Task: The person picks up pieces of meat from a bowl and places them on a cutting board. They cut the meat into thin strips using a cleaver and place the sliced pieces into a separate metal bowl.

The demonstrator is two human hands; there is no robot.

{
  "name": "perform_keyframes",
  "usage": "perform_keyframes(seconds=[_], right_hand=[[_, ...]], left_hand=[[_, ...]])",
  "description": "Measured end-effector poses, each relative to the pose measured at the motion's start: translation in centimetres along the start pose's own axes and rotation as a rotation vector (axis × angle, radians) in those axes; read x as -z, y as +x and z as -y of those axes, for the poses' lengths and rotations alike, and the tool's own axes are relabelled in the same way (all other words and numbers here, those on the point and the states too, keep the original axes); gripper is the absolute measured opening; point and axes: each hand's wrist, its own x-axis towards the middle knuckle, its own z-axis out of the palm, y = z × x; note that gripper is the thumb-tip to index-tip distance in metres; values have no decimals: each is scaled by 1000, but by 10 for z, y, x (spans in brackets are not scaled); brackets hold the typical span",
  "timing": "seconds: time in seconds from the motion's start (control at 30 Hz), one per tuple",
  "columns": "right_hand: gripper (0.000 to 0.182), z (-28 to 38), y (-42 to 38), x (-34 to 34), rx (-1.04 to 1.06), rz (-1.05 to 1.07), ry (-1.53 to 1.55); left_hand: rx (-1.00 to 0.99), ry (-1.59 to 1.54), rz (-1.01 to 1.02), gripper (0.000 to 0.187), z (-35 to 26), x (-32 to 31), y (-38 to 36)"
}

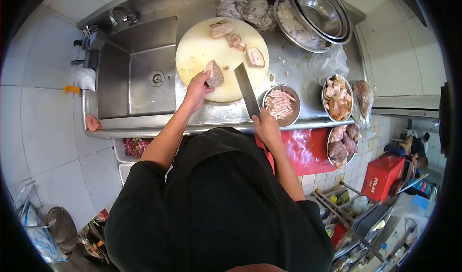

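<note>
- At left, noted left hand [196, 90] pinching meat chunk [215, 74], on or just above near part of cutting board [197, 50].
- Judged weighty, firm yet slippery; best held by sides.
- Further right, noted cleaver [249, 90] over board's right side, handle wrapped by right hand [267, 126].
- At right, noted bowl [296, 109] of meat strips [279, 103] on worktop [310, 99].

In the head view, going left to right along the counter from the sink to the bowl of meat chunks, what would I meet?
Sink → left hand holding a piece of meat → knife → bowl of meat strips → bowl of meat chunks.
</note>
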Motion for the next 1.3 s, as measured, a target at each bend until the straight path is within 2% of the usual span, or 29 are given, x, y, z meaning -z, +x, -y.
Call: perform_keyframes(seconds=[0.07, 0.17, 0.27, 0.37, 0.47, 0.57, 0.67, 0.83, 0.97, 1.07, 1.17, 1.27, 1.3], right_hand=[[33, 1, 1, -6, 58, -23, 8], [28, 15, 1, -5, 97, -3, 6], [28, 33, 2, -2, 90, 31, -3], [27, 34, 7, -7, 105, 7, -11], [27, 32, 11, -7, 119, 14, -24], [26, 27, 14, -9, 135, 44, -45], [26, 29, 13, -10, 167, 41, -63], [30, 34, 12, -15, 143, 106, -63], [33, 32, 15, -14, 113, 88, 18], [34, 27, 17, -14, 105, 107, 74], [35, 36, 16, -12, 91, 115, 14], [37, 38, 15, -18, 110, 85, -5], [36, 37, 14, -19, 116, 78, -1]], left_hand=[[4, 303, -56, 45, -5, -5, -2], [88, 483, -91, 45, -12, -9, -3], [-369, 692, -253, 43, 15, 0, 10], [-683, 700, -73, 46, 28, 18, 16], [-664, 628, -35, 49, 43, 32, 29], [-497, 597, -84, 46, 44, 26, 34], [-436, 587, -108, 43, 25, 8, 23], [-412, 647, -171, 42, 27, 3, 32], [-583, 683, -113, 43, 34, 5, 35], [-938, 738, -47, 45, 30, -4, 33], [-710, 607, -92, 46, 46, 3, 51], [-548, 659, -71, 46, 30, 0, 43], [-554, 653, -70, 45, 31, 0, 41]])
